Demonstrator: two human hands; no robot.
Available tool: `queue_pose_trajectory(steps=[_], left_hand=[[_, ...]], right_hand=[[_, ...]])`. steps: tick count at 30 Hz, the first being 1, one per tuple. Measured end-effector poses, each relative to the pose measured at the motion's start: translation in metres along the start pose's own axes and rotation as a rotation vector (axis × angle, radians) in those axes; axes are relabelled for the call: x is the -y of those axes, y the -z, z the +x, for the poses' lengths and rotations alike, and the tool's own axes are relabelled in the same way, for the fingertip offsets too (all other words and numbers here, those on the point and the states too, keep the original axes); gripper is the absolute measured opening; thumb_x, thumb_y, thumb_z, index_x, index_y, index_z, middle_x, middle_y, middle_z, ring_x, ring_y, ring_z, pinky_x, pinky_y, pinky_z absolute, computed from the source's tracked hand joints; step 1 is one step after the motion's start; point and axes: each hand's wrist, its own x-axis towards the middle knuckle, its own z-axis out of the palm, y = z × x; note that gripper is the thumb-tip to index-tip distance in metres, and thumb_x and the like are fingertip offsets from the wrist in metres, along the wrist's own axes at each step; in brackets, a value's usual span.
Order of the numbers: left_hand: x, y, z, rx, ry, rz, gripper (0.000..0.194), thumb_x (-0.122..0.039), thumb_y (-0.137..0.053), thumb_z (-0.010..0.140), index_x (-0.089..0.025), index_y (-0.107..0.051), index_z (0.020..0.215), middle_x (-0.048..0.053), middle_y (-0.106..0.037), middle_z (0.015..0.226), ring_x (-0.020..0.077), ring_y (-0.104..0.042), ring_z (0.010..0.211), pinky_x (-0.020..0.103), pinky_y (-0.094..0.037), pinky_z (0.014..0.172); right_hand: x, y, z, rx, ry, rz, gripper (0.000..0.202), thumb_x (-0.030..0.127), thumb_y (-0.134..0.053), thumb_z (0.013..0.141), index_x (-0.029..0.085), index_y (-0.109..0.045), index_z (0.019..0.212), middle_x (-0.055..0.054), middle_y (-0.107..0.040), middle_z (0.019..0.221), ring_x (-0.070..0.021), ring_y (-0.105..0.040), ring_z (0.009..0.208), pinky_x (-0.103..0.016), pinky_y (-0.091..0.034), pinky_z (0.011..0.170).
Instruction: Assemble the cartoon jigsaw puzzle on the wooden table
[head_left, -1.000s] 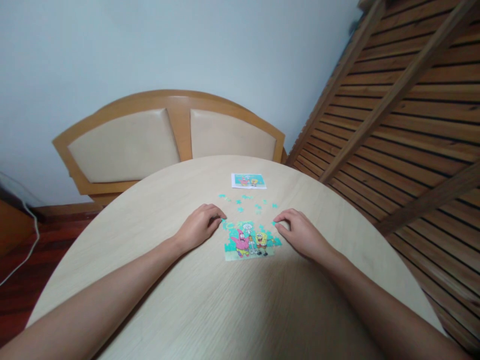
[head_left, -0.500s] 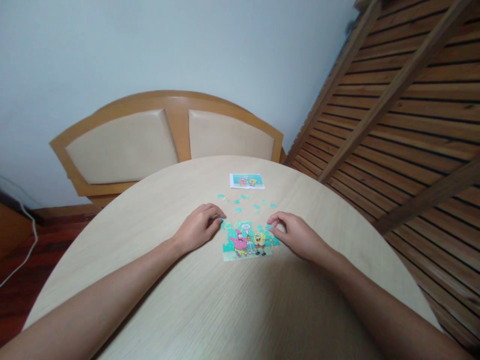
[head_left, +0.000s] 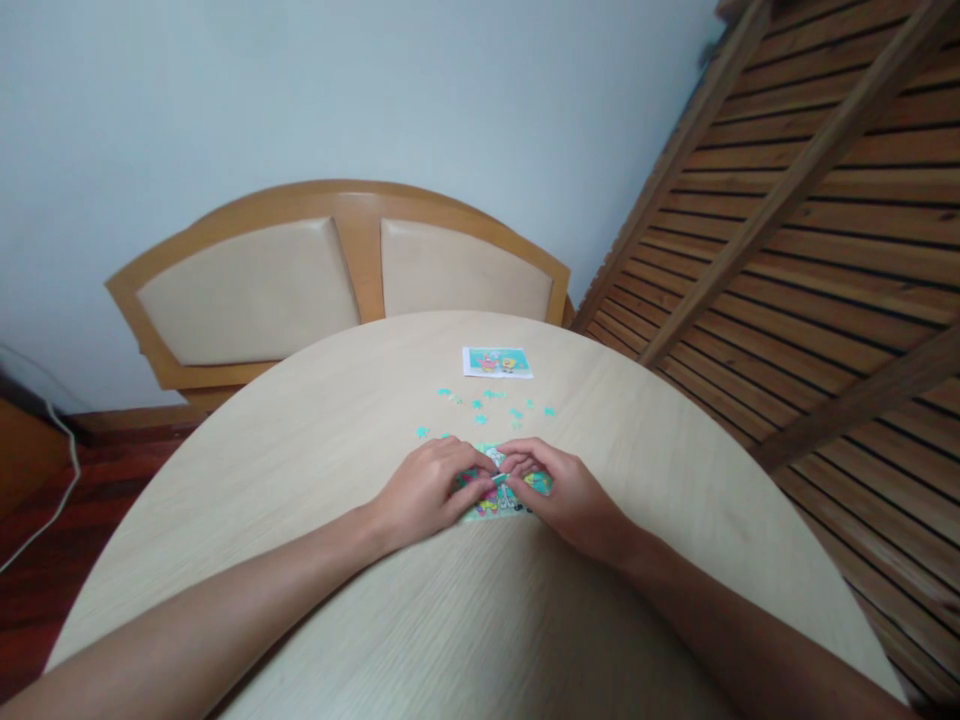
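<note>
A partly assembled jigsaw puzzle (head_left: 491, 508) with cartoon figures lies on the table, much of it covered by my hands. Above it, my left hand (head_left: 431, 490) and my right hand (head_left: 574, 500) meet fingertip to fingertip. Between their thumbs and fingers is a small teal puzzle piece (head_left: 500, 479), which both pinch. Beyond the puzzle, several loose teal pieces (head_left: 480, 420) are scattered, and one loose piece (head_left: 422, 432) lies just past my left hand.
A picture card (head_left: 499, 362) showing the same cartoon figures lies farther back on the round wooden table (head_left: 315, 420). A bench with padded back panels (head_left: 465, 270) stands behind it. Wooden slats (head_left: 825, 250) rise at the right.
Both hands have come inward from the puzzle's sides and now meet over its middle, with a piece between them. A loose piece now shows beyond my left hand.
</note>
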Motion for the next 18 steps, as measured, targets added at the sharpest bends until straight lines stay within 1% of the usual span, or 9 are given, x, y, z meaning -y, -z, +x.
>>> queue_pose_trajectory(steps=[3,6,9,11,14,16,18], left_hand=[[0.0,-0.003,-0.001,0.02,0.032,-0.021,0.009,-0.027,-0.061,0.096,-0.022,-0.068,0.097,0.003,-0.073,0.091,0.0196,-0.067,0.086,0.033,-0.049,0.081],[0.001,-0.004,-0.001,0.039,0.081,-0.057,0.008,-0.025,-0.06,0.094,-0.022,-0.068,0.095,0.002,-0.073,0.088,0.0191,-0.067,0.083,0.031,-0.05,0.078],[0.003,-0.003,-0.001,0.051,0.084,-0.091,0.014,-0.024,-0.057,0.094,-0.023,-0.068,0.102,0.004,-0.073,0.093,0.0195,-0.067,0.085,0.031,-0.051,0.079],[0.005,-0.002,-0.001,0.038,0.061,-0.105,0.019,-0.023,-0.054,0.096,-0.022,-0.068,0.108,0.005,-0.073,0.097,0.0196,-0.066,0.088,0.032,-0.051,0.082],[0.011,-0.002,-0.001,-0.006,0.06,-0.143,0.022,-0.023,-0.052,0.096,-0.021,-0.07,0.109,0.006,-0.073,0.099,0.0193,-0.065,0.089,0.033,-0.05,0.083],[0.016,-0.003,-0.001,-0.035,0.112,-0.177,0.021,-0.024,-0.053,0.096,-0.021,-0.071,0.107,0.005,-0.073,0.095,0.0182,-0.065,0.083,0.031,-0.05,0.077],[0.02,-0.004,-0.001,-0.056,0.183,-0.212,0.021,-0.026,-0.054,0.095,-0.019,-0.071,0.106,0.004,-0.072,0.088,0.0162,-0.062,0.074,0.028,-0.048,0.068]], right_hand=[[-0.001,-0.006,-0.001,-0.006,0.037,0.007,0.031,0.015,-0.057,0.088,0.02,-0.059,0.118,-0.003,-0.07,0.096,-0.0149,-0.067,0.085,-0.03,-0.057,0.081],[-0.002,-0.008,-0.001,-0.008,0.035,0.0,0.033,0.016,-0.058,0.088,0.021,-0.058,0.12,-0.004,-0.07,0.098,-0.0157,-0.068,0.085,-0.031,-0.057,0.082],[-0.004,-0.006,-0.001,-0.008,0.018,-0.029,0.032,0.018,-0.058,0.089,0.021,-0.059,0.121,-0.005,-0.071,0.101,-0.017,-0.068,0.088,-0.033,-0.057,0.084],[-0.005,-0.003,-0.001,0.004,0.026,-0.087,0.034,0.019,-0.058,0.091,0.021,-0.058,0.124,-0.006,-0.071,0.106,-0.0187,-0.068,0.094,-0.035,-0.056,0.089],[-0.006,0.004,-0.001,0.092,0.106,-0.233,0.042,0.023,-0.063,0.09,0.021,-0.056,0.132,-0.01,-0.068,0.12,-0.0232,-0.064,0.113,-0.041,-0.051,0.101],[-0.006,0.008,-0.001,0.185,0.175,-0.314,0.045,0.028,-0.066,0.09,0.021,-0.057,0.134,-0.012,-0.064,0.13,-0.0258,-0.058,0.122,-0.043,-0.047,0.106],[-0.007,0.011,-0.001,0.26,0.206,-0.374,0.043,0.032,-0.065,0.092,0.021,-0.06,0.133,-0.013,-0.062,0.136,-0.0273,-0.055,0.127,-0.046,-0.044,0.108]])
